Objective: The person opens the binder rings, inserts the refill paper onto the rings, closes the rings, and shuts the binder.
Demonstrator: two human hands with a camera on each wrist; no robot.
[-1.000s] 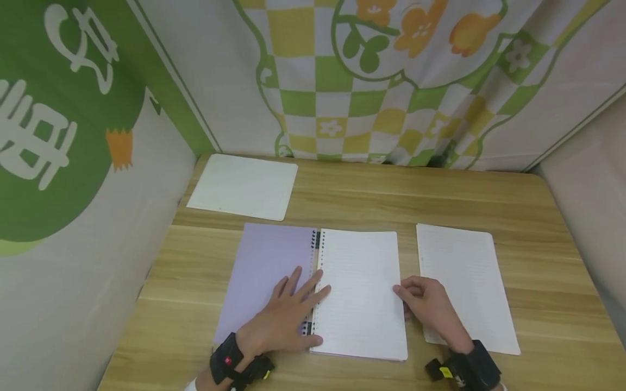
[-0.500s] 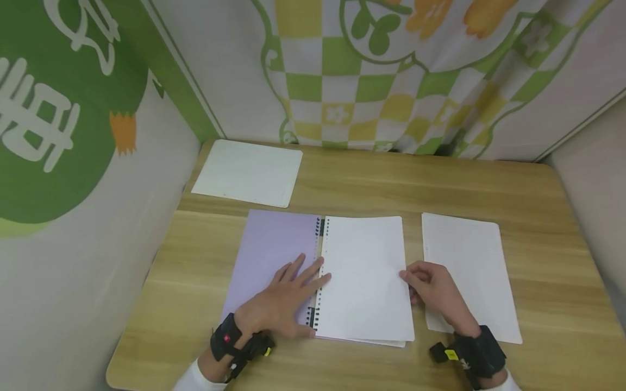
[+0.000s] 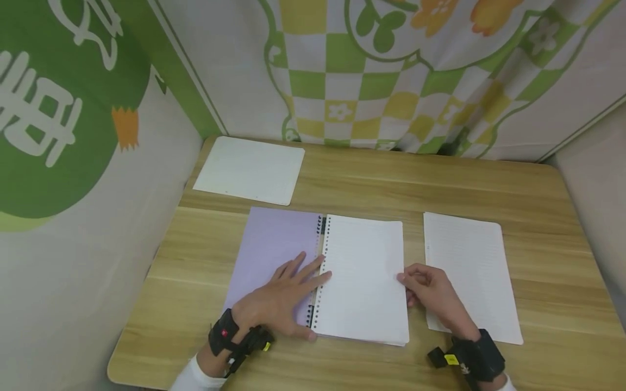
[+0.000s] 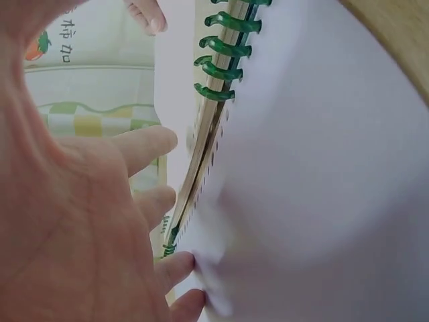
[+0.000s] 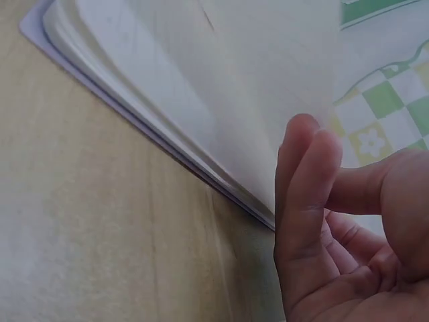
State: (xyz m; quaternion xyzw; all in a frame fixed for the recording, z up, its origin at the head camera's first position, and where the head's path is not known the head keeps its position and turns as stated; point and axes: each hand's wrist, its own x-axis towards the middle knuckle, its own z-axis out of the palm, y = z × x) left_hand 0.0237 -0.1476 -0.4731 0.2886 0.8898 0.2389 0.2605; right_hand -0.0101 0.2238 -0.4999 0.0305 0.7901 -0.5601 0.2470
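An open loose-leaf notebook lies on the table, its lilac cover [image 3: 279,239] to the left and a stack of ruled, hole-punched pages [image 3: 364,271] to the right. Green binder rings [image 4: 228,47] run along the spine in the left wrist view. My left hand [image 3: 281,301] rests with fingers spread across the cover and spine, its fingertips at the holed edge of the pages. My right hand [image 3: 430,288] pinches the right edge of the top sheet between thumb and forefinger. In the right wrist view this sheet [image 5: 268,60] is raised off the stack beneath it.
A loose ruled sheet [image 3: 469,271] lies to the right, partly under my right forearm. Another white sheet [image 3: 249,171] lies at the table's back left. A patterned curtain [image 3: 371,81] hangs behind the wooden table [image 3: 440,184], and walls stand at both sides.
The top sheet's lower right corner stood out past the stack half a second ago and now lines up more closely with it. Both hands keep their places; the head view has tilted slightly downward.
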